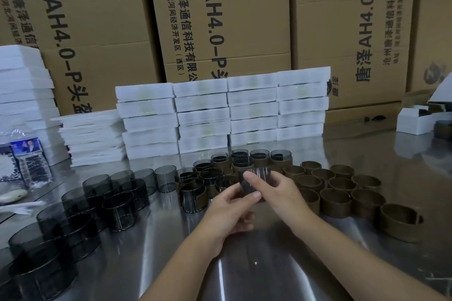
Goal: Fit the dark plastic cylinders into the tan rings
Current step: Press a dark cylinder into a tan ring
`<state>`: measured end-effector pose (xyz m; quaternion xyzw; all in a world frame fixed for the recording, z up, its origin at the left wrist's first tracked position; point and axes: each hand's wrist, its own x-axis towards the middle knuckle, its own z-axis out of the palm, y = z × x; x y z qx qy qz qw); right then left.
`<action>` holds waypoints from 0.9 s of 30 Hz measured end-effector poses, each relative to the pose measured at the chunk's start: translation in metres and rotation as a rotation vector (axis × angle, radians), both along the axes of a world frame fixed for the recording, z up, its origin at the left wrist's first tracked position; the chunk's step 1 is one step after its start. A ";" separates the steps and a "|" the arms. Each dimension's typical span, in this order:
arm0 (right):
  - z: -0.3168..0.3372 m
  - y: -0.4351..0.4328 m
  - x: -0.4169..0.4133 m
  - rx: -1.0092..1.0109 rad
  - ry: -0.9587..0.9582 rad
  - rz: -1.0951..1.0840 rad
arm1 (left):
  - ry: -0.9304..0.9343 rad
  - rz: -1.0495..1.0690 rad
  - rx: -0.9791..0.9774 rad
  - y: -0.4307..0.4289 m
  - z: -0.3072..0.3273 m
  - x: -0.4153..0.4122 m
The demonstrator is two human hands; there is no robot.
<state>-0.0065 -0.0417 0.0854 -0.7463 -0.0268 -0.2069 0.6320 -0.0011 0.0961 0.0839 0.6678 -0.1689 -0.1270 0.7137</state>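
Both hands meet at the table's middle around one dark, see-through plastic cylinder (254, 179). My right hand (276, 193) grips it from the right with the thumb across its front. My left hand (230, 210) holds it from below and the left. I cannot tell whether a tan ring sits around it. Several loose dark cylinders (117, 205) stand at the left. Several empty tan rings (336, 199) stand at the right. Behind the hands stand several cylinders set inside tan rings (244, 160).
The work surface is a shiny metal table (256, 264). White foam trays (225, 110) are stacked at the back, with cardboard boxes (220, 19) behind them. A water bottle (30, 159) stands at the far left. A small white box (415, 122) sits at the far right.
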 end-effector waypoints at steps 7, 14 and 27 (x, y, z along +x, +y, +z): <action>0.000 0.001 0.000 -0.002 0.004 0.028 | -0.013 -0.008 0.001 0.003 0.002 -0.001; 0.005 0.002 -0.005 0.064 0.034 0.122 | -0.036 -0.060 -0.039 0.005 0.003 -0.005; 0.008 -0.004 -0.003 0.202 0.117 0.264 | 0.020 -0.244 -0.142 0.010 0.004 -0.002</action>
